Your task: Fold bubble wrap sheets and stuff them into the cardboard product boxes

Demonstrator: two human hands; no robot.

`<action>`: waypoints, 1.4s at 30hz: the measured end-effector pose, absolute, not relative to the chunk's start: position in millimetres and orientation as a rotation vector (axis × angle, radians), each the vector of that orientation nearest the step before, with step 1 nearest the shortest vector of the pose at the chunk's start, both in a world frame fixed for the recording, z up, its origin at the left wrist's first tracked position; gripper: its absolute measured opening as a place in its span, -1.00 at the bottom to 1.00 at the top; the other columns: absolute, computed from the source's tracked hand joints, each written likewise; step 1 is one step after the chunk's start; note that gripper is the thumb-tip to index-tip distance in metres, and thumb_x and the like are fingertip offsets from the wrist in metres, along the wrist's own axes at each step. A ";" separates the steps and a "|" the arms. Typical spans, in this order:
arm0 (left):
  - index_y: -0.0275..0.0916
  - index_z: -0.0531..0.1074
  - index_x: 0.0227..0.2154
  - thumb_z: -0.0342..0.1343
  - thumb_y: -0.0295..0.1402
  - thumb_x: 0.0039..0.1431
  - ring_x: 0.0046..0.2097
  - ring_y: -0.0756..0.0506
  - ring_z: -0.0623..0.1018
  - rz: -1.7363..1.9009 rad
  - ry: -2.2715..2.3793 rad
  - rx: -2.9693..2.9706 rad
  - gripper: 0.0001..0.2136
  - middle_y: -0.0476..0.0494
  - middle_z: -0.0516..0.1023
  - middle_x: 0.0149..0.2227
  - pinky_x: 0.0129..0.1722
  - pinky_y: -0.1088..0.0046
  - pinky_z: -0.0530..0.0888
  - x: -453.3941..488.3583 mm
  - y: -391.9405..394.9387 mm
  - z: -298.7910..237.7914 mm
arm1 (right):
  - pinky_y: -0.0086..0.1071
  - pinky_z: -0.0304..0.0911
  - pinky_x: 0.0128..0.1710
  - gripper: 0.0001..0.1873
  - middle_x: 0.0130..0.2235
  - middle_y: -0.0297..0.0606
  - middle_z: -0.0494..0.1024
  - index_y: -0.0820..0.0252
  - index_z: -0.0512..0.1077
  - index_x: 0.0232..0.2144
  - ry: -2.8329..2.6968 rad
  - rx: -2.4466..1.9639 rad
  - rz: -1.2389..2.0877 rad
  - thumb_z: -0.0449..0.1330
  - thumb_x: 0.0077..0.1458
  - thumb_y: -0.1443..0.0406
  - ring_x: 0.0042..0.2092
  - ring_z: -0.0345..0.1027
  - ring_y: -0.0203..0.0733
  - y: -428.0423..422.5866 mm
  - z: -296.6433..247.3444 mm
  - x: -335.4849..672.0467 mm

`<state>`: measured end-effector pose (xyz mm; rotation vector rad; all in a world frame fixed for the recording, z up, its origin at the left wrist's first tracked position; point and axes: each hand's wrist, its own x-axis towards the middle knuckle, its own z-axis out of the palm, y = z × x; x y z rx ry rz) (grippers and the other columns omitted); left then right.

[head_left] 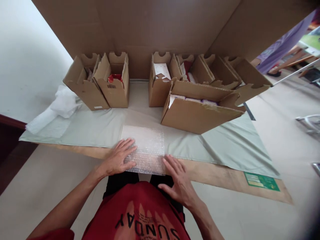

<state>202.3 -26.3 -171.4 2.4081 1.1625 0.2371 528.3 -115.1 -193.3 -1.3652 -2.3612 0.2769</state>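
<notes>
A clear sheet of bubble wrap (147, 146) lies flat at the table's front edge, its near end reaching past the cloth and over the wooden board. My left hand (118, 158) rests on the sheet's left side with fingers stretched out. At its right edge is my right hand (177, 181), fingers apart, the fingertips at or just beside the wrap; exact contact I cannot make out. Neither hand grips anything.
Behind the wrap stand several cardboard bins, including one with a red packet (115, 78), one with a white box (162, 71) and a slanted front bin (200, 113). Crumpled plastic wrap (63, 101) lies left on the green cloth (237, 143). Another person's purple clothing (282, 46) shows right.
</notes>
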 end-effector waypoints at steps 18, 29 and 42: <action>-0.03 0.29 0.33 0.12 -0.39 0.13 0.45 -0.26 0.19 0.346 0.881 2.031 -0.35 -0.17 0.29 0.40 0.38 0.00 0.25 152.1 -22.6 -139.0 | -0.01 0.34 0.15 -0.74 0.10 -0.12 0.59 0.09 0.57 -0.32 -1.864 -1.372 0.468 0.13 0.33 0.19 0.17 0.43 0.04 -83.1 -171.2 495.7; -0.28 0.50 0.00 0.11 -0.14 0.12 -0.05 -0.23 0.63 0.705 1.356 1.531 -0.57 -0.27 0.65 -0.07 0.00 0.21 0.57 187.5 -26.0 -168.6 | -0.27 0.43 -0.20 -0.52 -0.19 -0.22 0.63 0.13 0.49 -0.06 -1.405 -1.404 1.044 0.34 0.03 0.02 -0.21 0.51 -0.09 -50.0 -183.3 488.1; -0.25 0.21 0.33 0.07 -0.35 0.10 0.24 -0.20 0.50 0.700 1.219 1.602 -0.33 -0.36 0.51 0.21 0.24 0.19 0.41 165.9 -31.2 -170.0 | -0.32 0.38 -0.33 -0.67 -0.34 -0.21 0.63 0.19 0.54 -0.29 -1.291 -1.499 0.947 0.22 0.11 0.04 -0.34 0.46 -0.15 -43.6 -192.9 483.9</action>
